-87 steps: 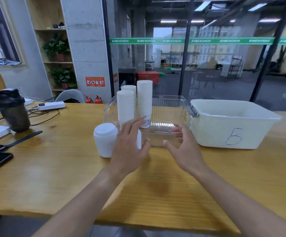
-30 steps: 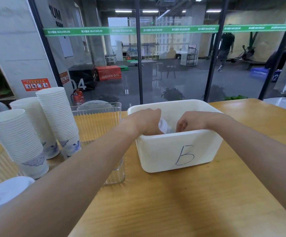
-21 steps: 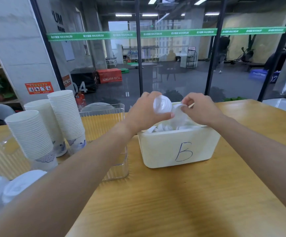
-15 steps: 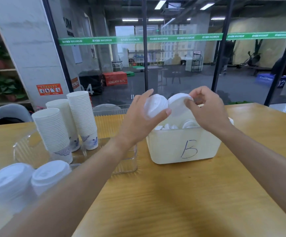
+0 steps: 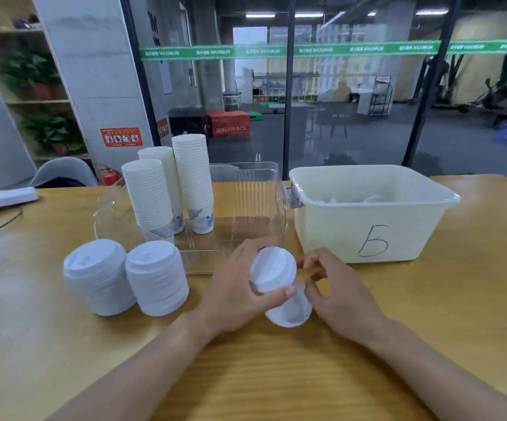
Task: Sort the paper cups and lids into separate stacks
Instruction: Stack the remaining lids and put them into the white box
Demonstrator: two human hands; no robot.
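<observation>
Landmark: clear bin (image 5: 247,189) at centre of wooden table (image 5: 428,344). Front-left of it, two white lid stacks (image 5: 126,276) side by side. Inside its left end, three tall paper cup stacks (image 5: 170,183). Just in front of bin, left hand (image 5: 240,287) grips a white lid (image 5: 272,273), thumb & fingers round its rim. Right hand (image 5: 334,287) beside it, fingers curled, touching a second lid (image 5: 290,311) below. Right of bin, white tub (image 5: 367,235) marked "B" w/ loose lids.

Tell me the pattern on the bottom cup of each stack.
Blue brush-like print on white, on the bottom cups; head view, the only one.
</observation>
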